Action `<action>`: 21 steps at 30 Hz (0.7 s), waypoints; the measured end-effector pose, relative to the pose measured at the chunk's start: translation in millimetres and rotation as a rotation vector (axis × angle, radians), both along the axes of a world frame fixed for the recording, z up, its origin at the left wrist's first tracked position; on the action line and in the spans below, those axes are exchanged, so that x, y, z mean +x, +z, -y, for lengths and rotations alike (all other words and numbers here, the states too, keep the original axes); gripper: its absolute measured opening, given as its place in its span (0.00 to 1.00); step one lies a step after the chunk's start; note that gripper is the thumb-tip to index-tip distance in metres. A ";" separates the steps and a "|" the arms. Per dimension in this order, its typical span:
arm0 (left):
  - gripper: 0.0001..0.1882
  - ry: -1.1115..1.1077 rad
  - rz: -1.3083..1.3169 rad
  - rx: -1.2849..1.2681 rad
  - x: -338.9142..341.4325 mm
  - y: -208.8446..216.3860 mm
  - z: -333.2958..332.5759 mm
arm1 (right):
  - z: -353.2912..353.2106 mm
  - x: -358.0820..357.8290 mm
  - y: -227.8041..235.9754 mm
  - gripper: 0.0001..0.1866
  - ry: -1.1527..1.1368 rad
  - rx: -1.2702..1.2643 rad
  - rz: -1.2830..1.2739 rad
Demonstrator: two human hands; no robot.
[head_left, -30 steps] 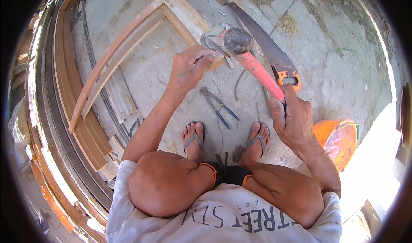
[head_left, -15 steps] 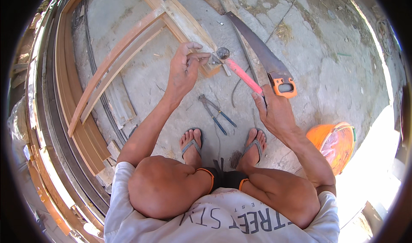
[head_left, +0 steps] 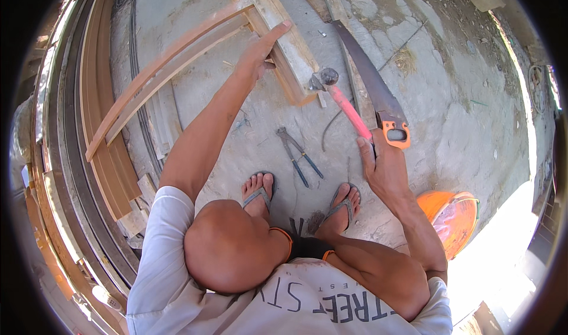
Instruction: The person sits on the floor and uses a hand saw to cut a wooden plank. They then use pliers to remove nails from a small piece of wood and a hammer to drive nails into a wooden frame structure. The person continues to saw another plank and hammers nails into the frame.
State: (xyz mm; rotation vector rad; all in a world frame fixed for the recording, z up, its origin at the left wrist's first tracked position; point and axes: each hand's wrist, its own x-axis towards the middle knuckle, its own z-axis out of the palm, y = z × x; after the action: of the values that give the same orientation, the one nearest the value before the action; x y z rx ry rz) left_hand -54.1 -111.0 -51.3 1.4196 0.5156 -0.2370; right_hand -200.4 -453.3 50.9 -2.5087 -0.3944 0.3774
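Note:
My left hand [head_left: 258, 52] is closed round the side of a thick wooden beam [head_left: 294, 48], fingers over its top and thumb along the near side. The beam belongs to a wooden frame with two curved strips [head_left: 171, 50] running off to the left. In my right hand [head_left: 387, 164] is a hammer [head_left: 353, 111] with a pink handle. Its dark round head rests at or just over the near end of the beam; I cannot tell whether they touch. A handsaw [head_left: 376, 83] with an orange grip lies just beyond the right hand.
Pincers with blue handles [head_left: 299, 156] lie on the concrete floor before my sandalled feet. An orange bucket [head_left: 448, 222] stands at the right. Long planks [head_left: 97, 98] are stacked along the left side. A board [head_left: 349, 51] lies under the saw.
My left hand has left the beam's near end by the hammer head and taken hold farther up. The hammer has stayed close to the beam's end while the view shifted.

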 end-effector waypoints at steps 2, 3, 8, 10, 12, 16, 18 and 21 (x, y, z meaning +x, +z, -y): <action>0.68 0.046 -0.001 -0.006 -1.1 -1.2 5.2 | 0.6 0.5 17.9 0.18 -0.047 0.071 0.003; 0.68 0.075 0.018 -0.012 -1.0 3.5 5.8 | -0.3 -0.9 31.6 0.18 -0.075 0.117 0.058; 0.68 0.127 0.091 -0.048 -7.2 14.6 14.5 | 15.5 -16.6 29.5 0.14 -0.020 0.328 0.280; 0.70 0.148 0.114 -0.053 -6.9 17.6 20.6 | 16.0 -18.6 5.4 0.14 0.035 0.197 0.251; 0.72 0.175 0.120 -0.037 -7.1 14.8 19.9 | 7.9 -11.6 -9.1 0.13 0.042 0.010 0.083; 0.76 0.173 0.107 -0.050 -10.2 13.3 14.7 | 8.7 -8.9 21.2 0.20 -0.006 0.304 0.149; 0.76 0.169 0.119 -0.067 -11.2 15.9 16.7 | 25.0 -14.1 27.6 0.25 -0.029 0.567 0.258; 0.77 0.201 0.146 -0.039 -4.5 2.1 18.2 | 5.4 -22.4 -0.9 0.30 -0.104 1.083 0.369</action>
State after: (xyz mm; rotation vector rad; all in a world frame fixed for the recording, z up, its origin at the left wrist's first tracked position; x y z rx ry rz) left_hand -58.6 -129.2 -49.2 1.3252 0.5262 0.0179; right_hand -222.9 -458.8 50.1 -1.5012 -0.4438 -0.3001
